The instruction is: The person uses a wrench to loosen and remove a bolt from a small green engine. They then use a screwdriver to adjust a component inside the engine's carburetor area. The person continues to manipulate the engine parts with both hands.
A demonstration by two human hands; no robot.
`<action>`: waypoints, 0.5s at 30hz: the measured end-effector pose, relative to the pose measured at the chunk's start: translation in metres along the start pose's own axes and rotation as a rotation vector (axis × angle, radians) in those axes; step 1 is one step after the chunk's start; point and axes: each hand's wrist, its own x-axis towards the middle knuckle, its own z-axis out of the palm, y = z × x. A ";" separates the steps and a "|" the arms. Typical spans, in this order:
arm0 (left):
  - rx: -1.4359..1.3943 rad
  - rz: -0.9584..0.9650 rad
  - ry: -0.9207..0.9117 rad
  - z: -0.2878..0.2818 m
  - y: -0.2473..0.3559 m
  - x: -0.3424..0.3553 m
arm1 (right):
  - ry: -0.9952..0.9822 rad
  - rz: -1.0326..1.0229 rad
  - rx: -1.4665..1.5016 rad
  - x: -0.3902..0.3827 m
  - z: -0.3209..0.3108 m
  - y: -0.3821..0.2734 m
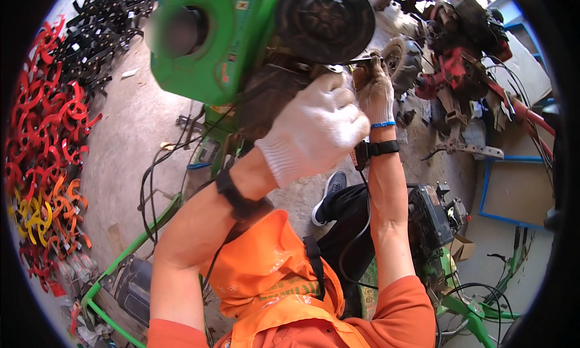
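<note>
Both my hands wear white knit gloves, soiled on the right one, and work beside a green engine-driven machine (pixel 211 76). My left hand (pixel 320 121) is closed in a fist just below the machine's round black cover (pixel 324 22). Its fingers face away, so what they hold is hidden. Slightly farther right, my right hand (pixel 376 91) is raised with its fingers pinched around a thin dark metal rod (pixel 360 60). This rod runs left from the fingertips, under the black cover's edge. Whether its other end meets my left hand, I cannot tell.
Piles of red curved blades (pixel 51 142) and black metal parts (pixel 103 31) lie along the left. Greasy red machinery (pixel 450 73) stands at the far right. Loose black cables (pixel 160 173) hang beside a green tubular frame (pixel 130 245). A black engine part (pixel 430 215) sits near my right forearm.
</note>
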 end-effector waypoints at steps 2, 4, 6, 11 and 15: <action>0.041 0.007 0.017 0.001 0.000 0.000 | -0.015 -0.021 -0.003 -0.009 0.000 -0.013; 0.034 -0.008 0.016 0.000 0.001 -0.002 | -0.002 -0.020 -0.019 -0.016 0.001 -0.031; 0.055 -0.003 0.028 0.000 0.000 -0.003 | -0.024 -0.035 -0.020 -0.024 0.001 -0.050; 0.048 -0.012 0.048 -0.002 -0.002 -0.006 | 0.033 -0.095 -0.131 -0.050 -0.012 -0.097; 0.062 -0.007 0.017 -0.003 -0.001 -0.006 | 0.078 -0.078 -0.253 -0.086 -0.047 -0.100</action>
